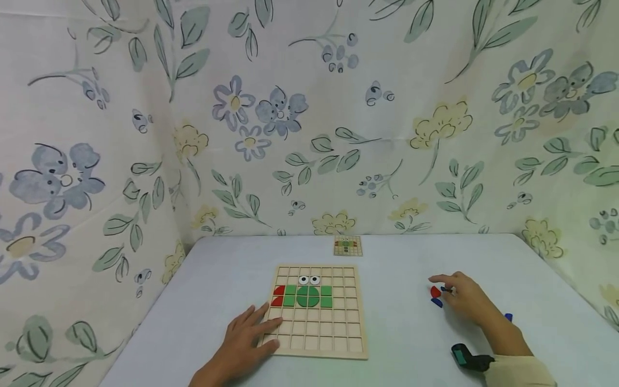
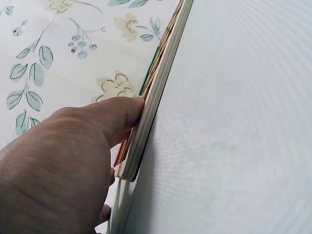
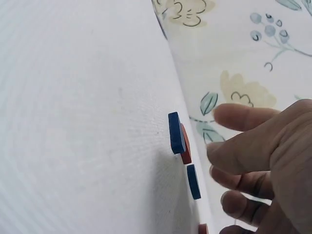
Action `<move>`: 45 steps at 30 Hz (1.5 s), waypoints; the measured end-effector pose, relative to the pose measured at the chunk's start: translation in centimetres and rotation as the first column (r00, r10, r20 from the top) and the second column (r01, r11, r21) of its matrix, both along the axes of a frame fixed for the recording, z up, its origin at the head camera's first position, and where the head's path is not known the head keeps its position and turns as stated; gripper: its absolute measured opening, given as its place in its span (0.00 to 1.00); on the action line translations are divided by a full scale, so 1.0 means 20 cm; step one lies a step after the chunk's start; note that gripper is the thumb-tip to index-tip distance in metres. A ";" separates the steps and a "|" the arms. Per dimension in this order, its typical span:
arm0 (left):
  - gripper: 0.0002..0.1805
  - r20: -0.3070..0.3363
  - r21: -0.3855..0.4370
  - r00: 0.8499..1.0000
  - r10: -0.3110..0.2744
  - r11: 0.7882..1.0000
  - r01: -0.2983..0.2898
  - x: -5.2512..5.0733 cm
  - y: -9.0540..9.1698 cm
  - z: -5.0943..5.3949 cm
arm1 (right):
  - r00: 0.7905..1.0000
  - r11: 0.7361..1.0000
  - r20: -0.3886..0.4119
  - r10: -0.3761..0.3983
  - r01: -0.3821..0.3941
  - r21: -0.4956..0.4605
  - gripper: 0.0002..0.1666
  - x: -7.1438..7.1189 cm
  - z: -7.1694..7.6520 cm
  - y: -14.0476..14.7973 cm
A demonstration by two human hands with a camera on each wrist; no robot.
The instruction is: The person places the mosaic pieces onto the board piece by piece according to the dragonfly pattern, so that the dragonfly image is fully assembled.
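Two eyes [image 1: 303, 280], two reds [image 1: 279, 291], greens [image 1: 290, 290] on board [image 1: 312, 328] | loose reds [image 1: 436, 292], blues [image 1: 437, 303] seemingly left to place | my left hand [image 1: 244, 338] rests relaxed on board, right hand [image 1: 466, 298] hovers, grasping nothing

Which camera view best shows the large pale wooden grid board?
Head view: it shows nearly the whole face of the large pale wooden grid board, with flat green and red pieces in it. Left wrist view: only part, nearly edge-on. Right wrist view: none of it.
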State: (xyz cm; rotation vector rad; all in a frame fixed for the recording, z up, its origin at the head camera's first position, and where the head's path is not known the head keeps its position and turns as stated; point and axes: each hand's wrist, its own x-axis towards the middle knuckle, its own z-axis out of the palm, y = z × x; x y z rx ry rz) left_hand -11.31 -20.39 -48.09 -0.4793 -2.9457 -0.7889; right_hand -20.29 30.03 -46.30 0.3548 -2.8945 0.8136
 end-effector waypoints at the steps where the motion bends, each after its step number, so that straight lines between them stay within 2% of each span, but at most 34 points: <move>1: 0.28 0.000 0.000 1.000 0.001 1.000 -0.001 0.00 0.00 0.00 | 1.000 1.000 0.011 0.002 -0.002 0.016 0.20 0.00 -0.01 0.00; 7: 0.28 -0.006 -0.002 1.000 0.002 1.000 -0.002 0.01 0.00 0.02 | 1.000 0.997 -0.003 0.001 0.000 0.077 0.16 0.00 -0.02 -0.01; 13: 0.28 -0.010 0.004 1.000 -0.001 1.000 0.001 0.01 0.00 0.01 | 1.000 0.993 -0.004 -0.024 0.024 0.115 0.21 0.00 -0.04 -0.01; 19: 0.27 -0.016 0.015 1.000 -0.008 1.000 0.008 0.01 0.00 0.01 | 0.997 0.986 -0.009 -0.081 0.082 0.144 0.13 0.00 -0.05 -0.02; 22: 0.27 -0.015 0.018 1.000 -0.008 1.000 0.008 0.02 0.00 0.01 | 0.994 0.985 -0.018 -0.104 0.105 0.139 0.17 0.00 -0.04 -0.02; 27: 0.28 -0.012 0.022 1.000 -0.011 1.000 0.011 0.02 0.00 0.01 | 0.995 0.978 -0.015 -0.095 0.096 0.183 0.26 0.01 -0.04 -0.02; 31: 0.28 -0.011 0.019 1.000 -0.011 1.000 0.012 0.01 0.00 0.02 | 0.997 0.974 -0.020 -0.079 0.081 0.211 0.21 0.01 -0.04 -0.02; 35: 0.28 -0.011 0.018 1.000 -0.006 1.000 0.006 0.01 0.00 0.02 | 0.996 0.984 -0.043 -0.072 0.078 0.161 0.15 0.00 -0.04 -0.03; 37: 0.28 -0.008 0.019 1.000 -0.006 1.000 0.006 0.01 0.00 0.01 | 0.994 0.992 -0.083 -0.069 0.077 0.102 0.15 0.01 -0.02 -0.03; 40: 0.28 -0.006 0.020 1.000 -0.005 1.000 0.006 0.01 -0.01 0.01 | 0.980 0.998 -0.191 -0.060 0.063 0.008 0.15 0.02 0.04 -0.04; 45: 0.27 -0.014 0.025 1.000 -0.009 1.000 0.010 0.00 0.00 0.00 | 0.912 0.998 -0.408 -0.038 0.014 -0.062 0.18 0.09 0.21 -0.11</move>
